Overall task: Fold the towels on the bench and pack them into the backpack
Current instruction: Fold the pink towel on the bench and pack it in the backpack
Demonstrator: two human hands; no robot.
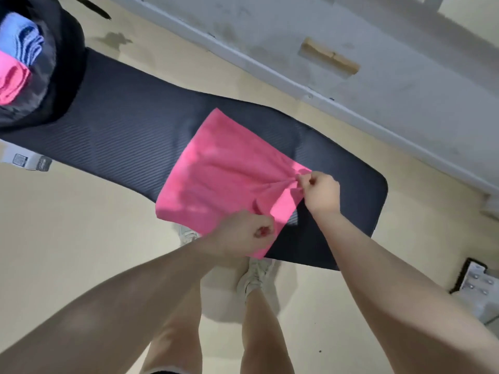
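A pink towel (224, 174) lies spread on the dark ribbed bench (121, 130). My left hand (243, 233) pinches the towel's near corner at the bench's front edge. My right hand (321, 193) grips the towel's right edge, and the cloth bunches into creases there. At the far left end of the bench stands the open black backpack (64, 71). Inside it sit a folded blue towel (24, 44) and a folded pink towel (12, 79).
Pale floor surrounds the bench. A grey wall base (351, 63) runs behind it. My legs and white shoes (253, 276) stand at the bench's near side. A metal plate with bolts (478, 282) sits on the floor at the right.
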